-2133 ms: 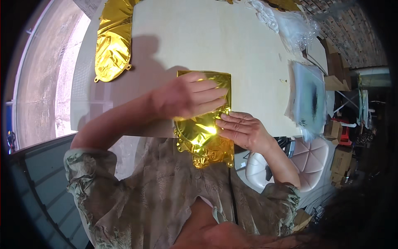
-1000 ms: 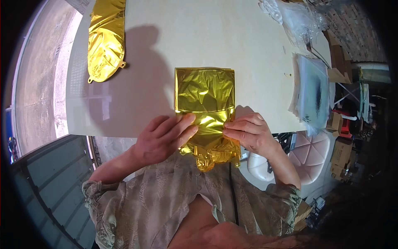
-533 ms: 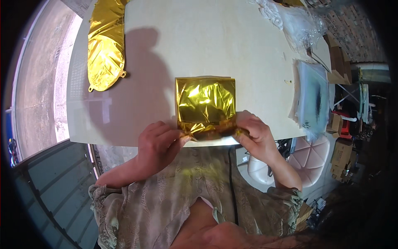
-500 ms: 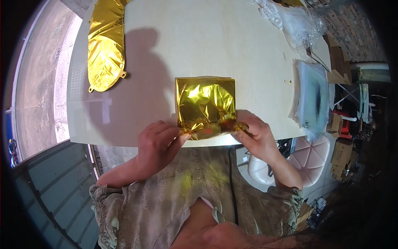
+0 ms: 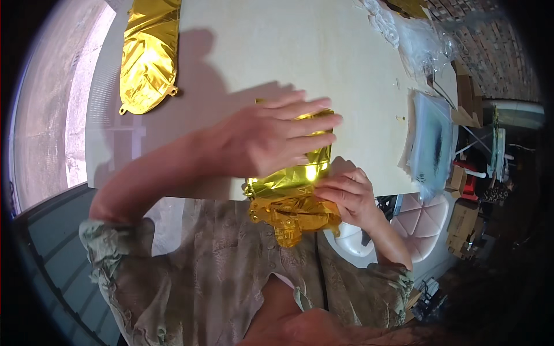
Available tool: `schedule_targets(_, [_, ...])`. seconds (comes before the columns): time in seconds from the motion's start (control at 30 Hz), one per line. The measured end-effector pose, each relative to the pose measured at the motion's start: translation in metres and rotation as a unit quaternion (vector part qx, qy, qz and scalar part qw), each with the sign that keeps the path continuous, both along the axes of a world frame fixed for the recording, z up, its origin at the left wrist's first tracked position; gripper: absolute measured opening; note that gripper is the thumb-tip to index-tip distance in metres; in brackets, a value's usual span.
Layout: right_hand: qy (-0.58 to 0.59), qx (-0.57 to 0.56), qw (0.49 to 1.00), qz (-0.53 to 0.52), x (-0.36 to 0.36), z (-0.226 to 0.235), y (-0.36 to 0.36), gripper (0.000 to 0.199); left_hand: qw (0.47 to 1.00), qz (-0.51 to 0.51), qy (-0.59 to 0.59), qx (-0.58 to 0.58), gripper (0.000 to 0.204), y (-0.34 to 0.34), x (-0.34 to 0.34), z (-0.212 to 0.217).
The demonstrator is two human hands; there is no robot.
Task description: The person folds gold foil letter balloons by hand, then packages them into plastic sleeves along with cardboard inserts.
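Note:
A folded gold foil balloon (image 5: 283,184) lies at the near edge of the pale table. My left hand (image 5: 271,135) reaches across it with fingers stretched and slightly spread, palm down on the foil, covering much of its upper part. At the balloon's right near corner, my right hand (image 5: 351,196) pinches the foil between thumb and fingers. A bunched flap with small tabs droops over the table edge toward me. Off to the far left lies another gold foil balloon (image 5: 149,63), long and flat, with a rounded end and two small tabs.
On the table's right side is a stack of clear plastic bags (image 5: 431,135). Crumpled clear plastic (image 5: 415,40) sits at the far right corner. Beyond the right edge are a cardboard box (image 5: 466,95) and a pale quilted chair (image 5: 421,225).
My left hand has left the balloon's near left corner and spread flat over its top. The near part of the foil now hangs below the table edge. My right hand stays at the right corner.

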State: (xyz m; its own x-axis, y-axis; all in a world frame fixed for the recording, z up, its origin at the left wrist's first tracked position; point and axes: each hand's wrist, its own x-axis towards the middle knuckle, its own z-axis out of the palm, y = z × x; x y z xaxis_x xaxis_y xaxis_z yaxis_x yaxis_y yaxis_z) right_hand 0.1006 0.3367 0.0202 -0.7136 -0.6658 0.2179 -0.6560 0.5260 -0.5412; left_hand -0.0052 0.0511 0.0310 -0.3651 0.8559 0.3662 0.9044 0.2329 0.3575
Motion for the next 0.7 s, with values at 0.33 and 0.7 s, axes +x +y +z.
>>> schedule_targets(0.33, [0.161, 0.095, 0.982, 0.034, 0.007, 0.001, -0.011, 0.043, 0.996, -0.06, 0.003, -0.058, 0.066, 0.018, -0.009, -0.037])
schedule_targets(0.7, [0.218, 0.193, 0.948, 0.13, 0.001, -0.007, -0.027, 0.048, 0.997, -0.062, 0.016, -0.051, 0.057, 0.019, -0.009, -0.033])
